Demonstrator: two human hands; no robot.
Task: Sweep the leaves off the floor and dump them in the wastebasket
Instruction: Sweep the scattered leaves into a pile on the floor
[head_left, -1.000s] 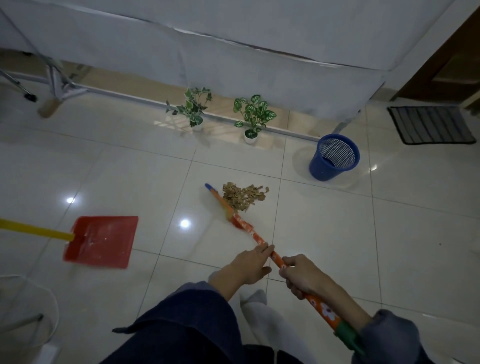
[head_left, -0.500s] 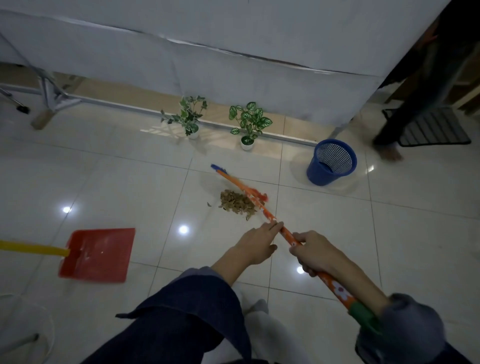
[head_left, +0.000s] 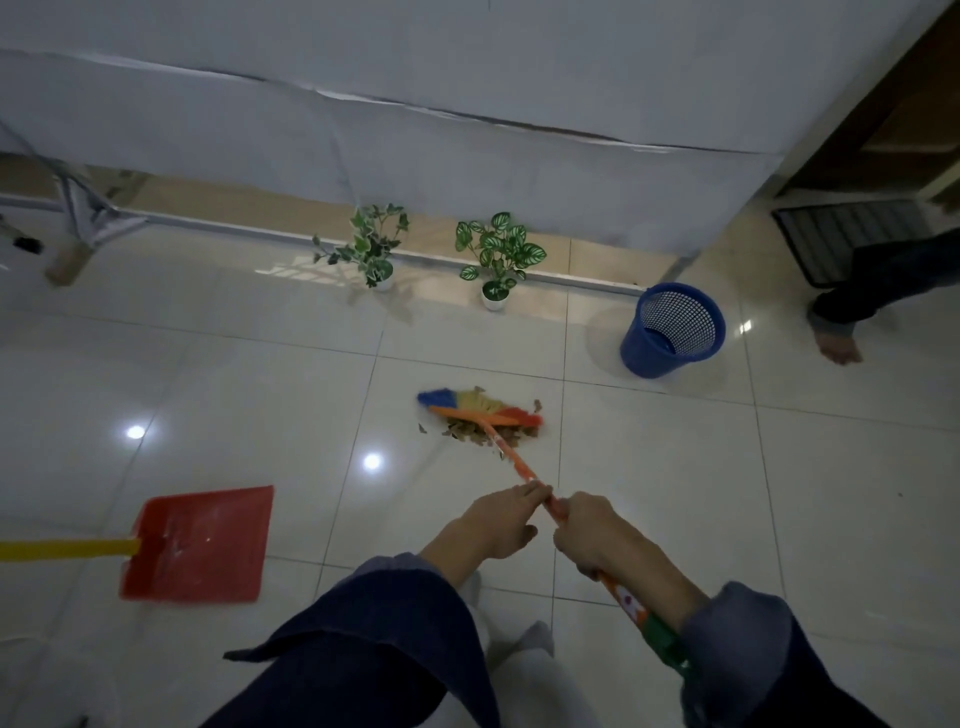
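Both hands on the broom (head_left: 511, 457): left hand (head_left: 493, 522) wrapped loosely round the orange handle with fingertips on top, right hand (head_left: 592, 532) fisted tight on it just behind, at 3 o'clock of the left. Change from half a second ago: the broom head was lifted and angled past the far side of the pile; now it sits flat across it, rainbow bristles splayed sideways, dry leaves (head_left: 480, 435) bunched on the near side of the bristles, touching them. A second ago the head was on the left of the pile, so the broom has hopped over and is set for a pull stroke toward the person. A few strays show at the pile's 9 o'clock and at 1 o'clock near the red bristle tip. Pile stays compact, roughly frame centre on the white tiled floor (head_left: 675, 493). Red dustpan (head_left: 200, 543) with yellow handle lies at 8 o'clock of the pile, well apart, nobody holding it. Blue mesh wastebasket (head_left: 672, 330) upright at 2 o'clock of the pile, near the wall. Two small potted plants (head_left: 498, 257) at 12 o'clock. Another person's leg and bare foot (head_left: 836, 348) newly at the right edge, just beside the basket. Judgement: gathering nearly done; next need is the dustpan, nothing dumped yet.
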